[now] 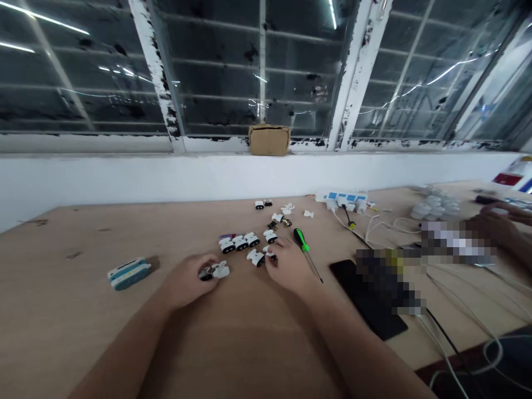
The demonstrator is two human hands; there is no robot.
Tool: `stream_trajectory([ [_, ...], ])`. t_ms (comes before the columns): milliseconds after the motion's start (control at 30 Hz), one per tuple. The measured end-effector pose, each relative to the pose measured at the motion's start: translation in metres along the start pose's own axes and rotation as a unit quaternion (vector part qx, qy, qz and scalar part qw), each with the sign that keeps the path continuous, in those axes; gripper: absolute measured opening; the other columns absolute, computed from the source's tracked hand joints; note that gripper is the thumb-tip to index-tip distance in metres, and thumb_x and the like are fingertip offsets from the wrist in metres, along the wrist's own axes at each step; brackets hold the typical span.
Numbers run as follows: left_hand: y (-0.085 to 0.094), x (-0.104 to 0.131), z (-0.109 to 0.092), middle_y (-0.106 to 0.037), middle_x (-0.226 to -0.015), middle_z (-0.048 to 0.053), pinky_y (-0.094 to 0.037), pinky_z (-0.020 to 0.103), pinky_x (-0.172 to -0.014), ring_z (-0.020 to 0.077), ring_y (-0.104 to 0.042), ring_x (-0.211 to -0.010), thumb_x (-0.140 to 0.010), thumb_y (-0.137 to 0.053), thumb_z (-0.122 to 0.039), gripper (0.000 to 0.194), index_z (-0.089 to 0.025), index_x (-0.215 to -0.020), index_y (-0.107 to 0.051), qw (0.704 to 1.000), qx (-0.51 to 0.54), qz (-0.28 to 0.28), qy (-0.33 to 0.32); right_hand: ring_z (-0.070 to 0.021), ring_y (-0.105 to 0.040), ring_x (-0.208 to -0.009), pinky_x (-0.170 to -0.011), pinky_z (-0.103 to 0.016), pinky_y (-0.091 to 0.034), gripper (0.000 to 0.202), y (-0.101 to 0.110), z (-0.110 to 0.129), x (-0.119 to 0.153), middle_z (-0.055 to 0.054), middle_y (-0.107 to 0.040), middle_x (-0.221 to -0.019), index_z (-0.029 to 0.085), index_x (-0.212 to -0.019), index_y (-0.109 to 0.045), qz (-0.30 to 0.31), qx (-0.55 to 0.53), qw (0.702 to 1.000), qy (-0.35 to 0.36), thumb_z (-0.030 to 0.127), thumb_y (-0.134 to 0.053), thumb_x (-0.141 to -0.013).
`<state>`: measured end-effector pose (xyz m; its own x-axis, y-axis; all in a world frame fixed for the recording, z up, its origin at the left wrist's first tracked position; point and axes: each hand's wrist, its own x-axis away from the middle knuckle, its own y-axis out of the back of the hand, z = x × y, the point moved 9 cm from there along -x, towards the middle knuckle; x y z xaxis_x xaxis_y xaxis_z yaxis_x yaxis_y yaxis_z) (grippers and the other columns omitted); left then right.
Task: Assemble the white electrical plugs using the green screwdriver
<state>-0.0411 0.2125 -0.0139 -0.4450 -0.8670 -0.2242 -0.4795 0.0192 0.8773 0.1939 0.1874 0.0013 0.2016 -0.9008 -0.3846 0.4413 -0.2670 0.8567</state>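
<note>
My left hand [192, 278] is closed round a small white and black part [214, 271], which pokes out past the fingertips. To its right, my right hand [286, 263] has its fingers on a white piece [270, 253], partly hidden beneath them. Just left of those fingers lies another white piece with a black base [256, 257]. Several similar white pieces [240, 243] stand in a row beyond the hands. Small loose white and metal parts [277, 218] lie farther back. A green and black screwdriver [306, 249] rests right of my right hand.
A teal and white box [129, 273] lies at left. At right are a black flat mat [366, 296], a power strip [343, 199], cables and white round items [434, 206]. Another person's hand [494, 227] is at far right. A cardboard box [269, 140] sits on the sill.
</note>
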Motion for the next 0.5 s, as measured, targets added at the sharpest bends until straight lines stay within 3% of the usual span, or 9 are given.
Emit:
stream_trajectory([
  [133, 0.006, -0.002, 0.010, -0.080, -0.107, 0.004, -0.054, 0.033, -0.082, 0.0273, -0.073, -0.094, -0.085, -0.066, -0.044, 0.030, -0.023, -0.105, -0.073, 1.000, -0.012, -0.015, 0.010, -0.0268, -0.061, -0.111, -0.095, -0.037, -0.045, 0.016, 0.004, -0.017, -0.003, -0.013, -0.070, -0.112, 0.019, -0.095, -0.073, -0.015, 0.013, 0.999, -0.037, 0.023, -0.057, -0.097],
  [300, 0.007, -0.002, 0.005, -0.080, -0.111, 0.003, -0.055, 0.032, -0.087, 0.0269, -0.073, -0.100, -0.087, -0.061, -0.042, 0.028, -0.025, -0.106, -0.073, 1.000, -0.007, -0.024, 0.000, -0.0227, -0.064, -0.102, -0.085, -0.032, -0.046, 0.015, -0.002, -0.016, 0.000, -0.011, -0.071, -0.110, 0.019, -0.096, -0.072, 0.004, 0.001, 0.999, -0.038, 0.019, -0.057, -0.095],
  [500, 0.005, -0.001, 0.007, -0.079, -0.115, 0.006, -0.056, 0.037, -0.094, 0.0288, -0.072, -0.106, -0.087, -0.063, -0.043, 0.033, -0.024, -0.112, -0.073, 0.999, -0.005, -0.033, -0.002, -0.0268, -0.059, -0.116, -0.098, -0.037, -0.045, 0.021, -0.013, -0.003, 0.005, -0.012, -0.067, -0.119, 0.021, -0.110, -0.073, 0.022, -0.001, 0.999, -0.023, 0.022, -0.057, -0.096],
])
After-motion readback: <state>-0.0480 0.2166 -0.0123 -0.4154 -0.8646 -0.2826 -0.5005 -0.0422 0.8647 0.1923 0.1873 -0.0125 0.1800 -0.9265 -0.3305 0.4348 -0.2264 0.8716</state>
